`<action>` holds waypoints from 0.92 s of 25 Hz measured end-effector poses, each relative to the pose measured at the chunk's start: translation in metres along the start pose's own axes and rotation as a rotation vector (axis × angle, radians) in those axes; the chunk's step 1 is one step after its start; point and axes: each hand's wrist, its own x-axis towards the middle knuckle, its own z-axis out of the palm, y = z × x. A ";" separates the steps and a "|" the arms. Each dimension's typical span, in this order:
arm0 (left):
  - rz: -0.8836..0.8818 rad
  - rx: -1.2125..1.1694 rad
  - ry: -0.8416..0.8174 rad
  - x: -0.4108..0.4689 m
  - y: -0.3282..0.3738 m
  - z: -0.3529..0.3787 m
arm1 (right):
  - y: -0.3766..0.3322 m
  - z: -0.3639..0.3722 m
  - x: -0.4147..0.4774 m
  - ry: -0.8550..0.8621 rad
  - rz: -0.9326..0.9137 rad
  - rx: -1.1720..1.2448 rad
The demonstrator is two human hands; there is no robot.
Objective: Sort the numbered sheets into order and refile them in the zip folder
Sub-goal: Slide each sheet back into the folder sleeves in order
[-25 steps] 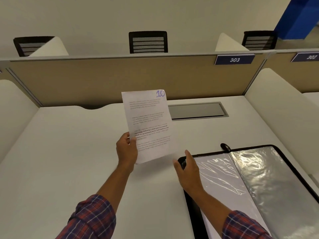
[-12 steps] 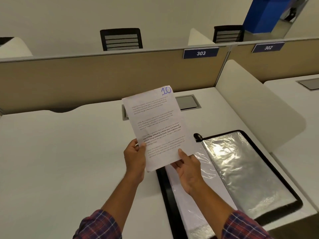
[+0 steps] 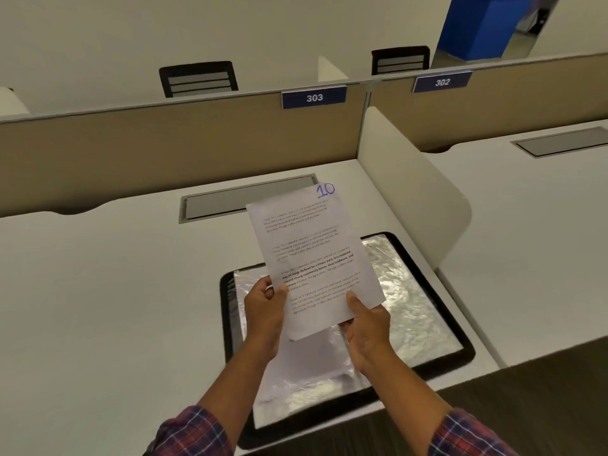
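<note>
A white printed sheet (image 3: 309, 251) with a blue handwritten "10" in its top right corner is held up over the desk, tilted slightly left. My left hand (image 3: 265, 311) grips its lower left edge and my right hand (image 3: 367, 327) grips its lower right corner. Below it lies the open black zip folder (image 3: 459, 343), showing shiny clear plastic sleeves (image 3: 411, 291). The folder's near edge hangs past the desk's front edge. The sheet and my hands hide the folder's middle.
The white desk (image 3: 115, 307) has a grey cable hatch (image 3: 227, 200) at the back and a tan partition (image 3: 164, 149) labelled 303. A white side divider (image 3: 418, 192) stands right of the folder. A second desk (image 3: 543, 225) lies beyond it.
My right hand left the folder and took hold of the sheet's lower right corner. The view swung right, so the sheet and both hands now sit over the open folder.
</note>
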 end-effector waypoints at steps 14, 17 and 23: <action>0.116 0.299 -0.125 -0.105 -0.070 0.133 | -0.097 -0.189 -0.005 0.043 0.045 0.108; 0.243 0.693 -0.204 -0.096 -0.090 0.124 | -0.105 -0.207 -0.006 0.053 0.041 0.150; 0.589 1.305 -0.518 -0.086 -0.123 0.117 | -0.108 -0.236 -0.011 0.076 0.044 0.170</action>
